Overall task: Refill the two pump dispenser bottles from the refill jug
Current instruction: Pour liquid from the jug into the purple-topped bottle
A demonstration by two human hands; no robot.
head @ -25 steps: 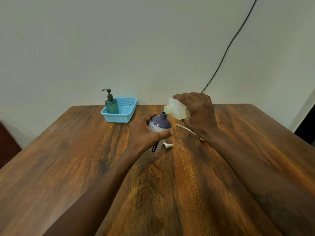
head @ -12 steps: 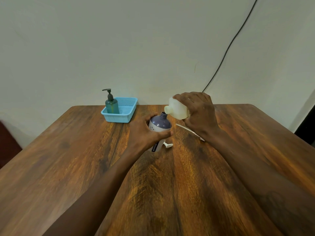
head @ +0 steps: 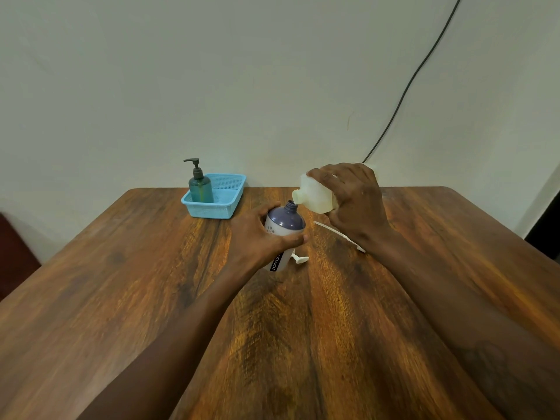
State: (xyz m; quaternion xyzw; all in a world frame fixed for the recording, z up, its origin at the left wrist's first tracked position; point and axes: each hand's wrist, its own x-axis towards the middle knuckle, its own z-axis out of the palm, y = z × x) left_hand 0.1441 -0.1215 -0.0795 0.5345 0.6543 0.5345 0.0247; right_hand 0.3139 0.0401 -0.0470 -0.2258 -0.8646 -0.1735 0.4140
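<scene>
Jug tipped over open bottle

I've got my right grip wrapped around the refill jug, spout just above the purple-topped bottle clamped upright in my left grip on the worktop.

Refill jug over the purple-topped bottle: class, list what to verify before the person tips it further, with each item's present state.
1. Purple-topped bottle neck open, pump off: ok.
2. Left hand steadying that bottle: ok.
3. Refill jug gripped by right hand: ok.
4. Jug spout over the bottle's neck: ok, close above it.
5. Liquid flowing: cannot tell.
6. Removed pump clear of the pour: ok, on the table.
</scene>
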